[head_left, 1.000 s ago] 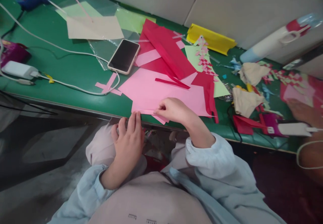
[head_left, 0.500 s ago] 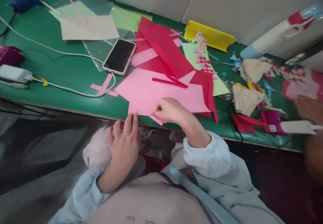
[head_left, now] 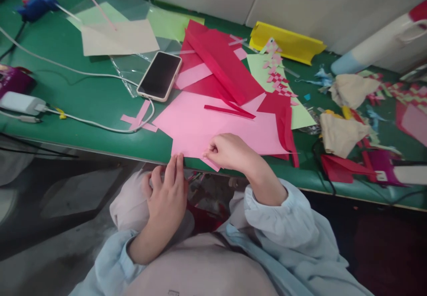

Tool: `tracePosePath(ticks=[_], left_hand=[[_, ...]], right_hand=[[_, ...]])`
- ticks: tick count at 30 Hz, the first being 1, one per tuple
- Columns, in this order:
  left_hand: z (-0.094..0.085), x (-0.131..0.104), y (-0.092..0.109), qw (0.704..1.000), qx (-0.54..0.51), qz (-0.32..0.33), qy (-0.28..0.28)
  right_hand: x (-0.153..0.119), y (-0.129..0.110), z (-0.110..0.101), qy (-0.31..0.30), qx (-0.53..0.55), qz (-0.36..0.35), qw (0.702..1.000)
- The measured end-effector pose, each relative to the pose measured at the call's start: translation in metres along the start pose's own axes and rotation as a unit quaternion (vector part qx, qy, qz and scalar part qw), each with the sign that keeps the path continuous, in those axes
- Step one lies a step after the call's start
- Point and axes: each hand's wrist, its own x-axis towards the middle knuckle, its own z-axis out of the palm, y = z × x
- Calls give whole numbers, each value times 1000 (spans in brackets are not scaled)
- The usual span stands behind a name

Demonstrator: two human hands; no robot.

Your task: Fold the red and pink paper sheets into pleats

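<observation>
Pink paper (head_left: 190,122): likely light, easily creased; best held by edges. Left hand (head_left: 167,198), loosely spread, touches seven-o'clock corner; right hand (head_left: 231,154) curled at six o'clock (grip unclear).

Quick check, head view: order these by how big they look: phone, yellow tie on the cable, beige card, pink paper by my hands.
1. Pink paper
2. Beige card
3. Phone
4. Yellow tie

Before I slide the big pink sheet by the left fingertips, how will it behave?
The big pink sheet is probably light and floppy, since it looks like thin paper. A push may make it slide or buckle, as it lies flat on the green table. The narrow red strip on top would likely shift along.
</observation>
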Motion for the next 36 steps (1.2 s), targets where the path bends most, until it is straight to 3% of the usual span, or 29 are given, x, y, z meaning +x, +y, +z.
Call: tracePosePath(ticks=[10,24,30,36], left_hand=[[-1,0,-1,1000,-26,-3,-3],[-5,1,-1,1000,6,-2,-11],[-10,6,1,999,19,29,-16],[-8,4,7,999,42,31,2]], right_hand=[[0,1,0,0,7,-6,1000],[1,-1,-2,-13,-6,-7,1000],[1,-6,-8,-43,-13,16,999],[1,-4,-7,-31,3,10,999]])
